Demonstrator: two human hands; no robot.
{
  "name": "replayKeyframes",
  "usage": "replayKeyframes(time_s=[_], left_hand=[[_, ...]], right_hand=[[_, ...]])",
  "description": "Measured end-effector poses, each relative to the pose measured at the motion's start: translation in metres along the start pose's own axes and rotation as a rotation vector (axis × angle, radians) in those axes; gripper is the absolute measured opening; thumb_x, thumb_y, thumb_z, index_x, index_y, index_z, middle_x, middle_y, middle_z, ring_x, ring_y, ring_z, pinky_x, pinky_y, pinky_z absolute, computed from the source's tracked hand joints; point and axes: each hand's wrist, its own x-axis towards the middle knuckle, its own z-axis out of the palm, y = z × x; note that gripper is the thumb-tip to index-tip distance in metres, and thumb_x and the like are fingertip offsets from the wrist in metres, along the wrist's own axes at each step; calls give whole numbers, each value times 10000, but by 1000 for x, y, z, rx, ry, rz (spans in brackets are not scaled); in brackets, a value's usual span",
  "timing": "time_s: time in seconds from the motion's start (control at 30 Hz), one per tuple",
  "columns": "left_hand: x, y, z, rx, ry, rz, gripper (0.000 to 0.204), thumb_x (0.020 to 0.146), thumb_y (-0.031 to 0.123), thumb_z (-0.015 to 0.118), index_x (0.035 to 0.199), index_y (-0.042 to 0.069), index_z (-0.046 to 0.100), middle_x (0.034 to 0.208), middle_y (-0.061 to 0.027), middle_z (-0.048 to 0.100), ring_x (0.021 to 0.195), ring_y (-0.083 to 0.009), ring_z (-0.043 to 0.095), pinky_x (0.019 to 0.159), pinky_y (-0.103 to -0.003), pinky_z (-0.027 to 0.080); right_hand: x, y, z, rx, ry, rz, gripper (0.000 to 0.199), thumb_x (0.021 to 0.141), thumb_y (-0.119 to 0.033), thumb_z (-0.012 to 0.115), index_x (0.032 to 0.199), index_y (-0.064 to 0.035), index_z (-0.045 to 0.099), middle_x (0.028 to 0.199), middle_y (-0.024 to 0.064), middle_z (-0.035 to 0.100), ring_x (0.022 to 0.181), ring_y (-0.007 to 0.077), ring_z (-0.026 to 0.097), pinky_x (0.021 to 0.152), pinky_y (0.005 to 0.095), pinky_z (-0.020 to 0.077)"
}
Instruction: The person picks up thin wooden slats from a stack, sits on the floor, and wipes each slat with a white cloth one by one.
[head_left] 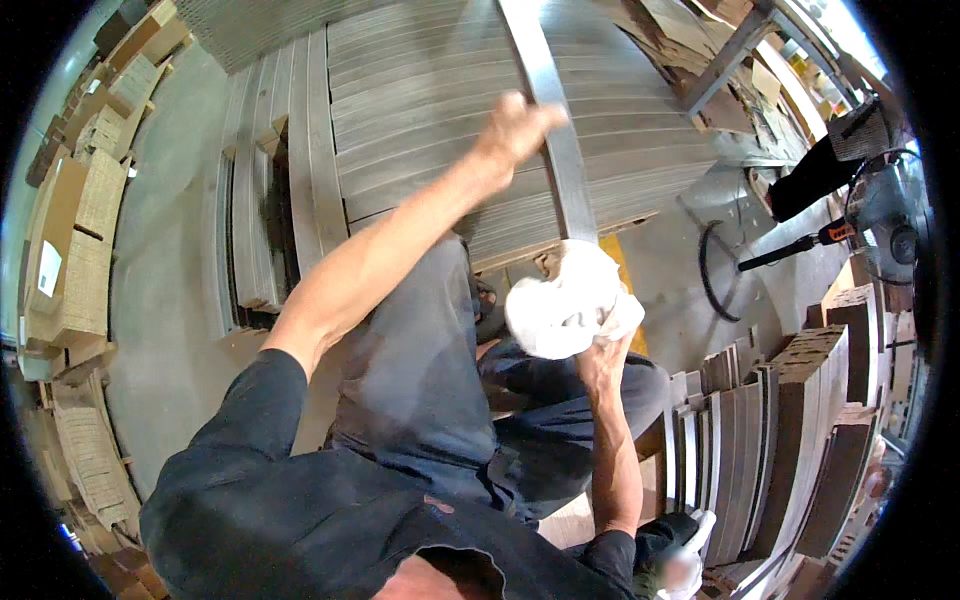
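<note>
The left arm reaches up and across from the lower left, elbow slightly bent and forearm slanting over the left thigh, so that the left hand (520,135) comes to the left long edge of a flat metal bar (570,190); its fingers are curled, with the tips over the bar, though blur leaves me unable to tell whether they grip it. The right arm is drawn closer in, forearm rising nearly straight past the bent right knee (640,385), and the right hand (605,360) is closed on a bunched white cloth (565,310), most of its fingers hidden in the folds. The cloth covers the near end of the bar, which runs away to the upper edge of the view, above a broad stack of grey slats (420,120); whether bar and slats touch I cannot tell. The stack's near edge lies just beyond the knees, with a narrow upright bundle (255,235) along its left side. Farther left, a long stretch of grey floor (165,250) separates that bundle from boxes on pallets (60,230). To the right, a smaller patch of floor with a yellow line (625,270) lies between the cloth and a standing fan (890,235), while stacked panels (750,440) border the right forearm's outer side
</note>
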Motion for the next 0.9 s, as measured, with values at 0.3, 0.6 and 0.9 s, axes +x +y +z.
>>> replayKeyframes(time_s=[0.3,0.6,0.9], left_hand=[[-7,-17,27,346,-36,199,527,802,115,663,1280,-49,511,1166,-160,621,970,-204,636,802,-317,534],[-12,-16,-9,321,-76,146,360,887,105,643,1236,21,612,1182,-112,645,1034,-166,622,816,-273,506],[-16,-4,-3,322,-214,170,275,902,90,606,1164,29,662,1075,-97,694,951,-129,650,746,-241,515]], right_hand=[[99,69,20,-432,18,210,297,841,-213,577,1103,-96,652,1037,153,681,965,318,654,824,415,522],[137,63,-13,8,332,-209,311,745,-50,627,1055,-20,639,1009,148,670,944,321,650,846,387,518],[-54,151,-104,422,733,687,334,793,-118,706,1088,32,655,990,138,694,896,215,648,791,333,509]])
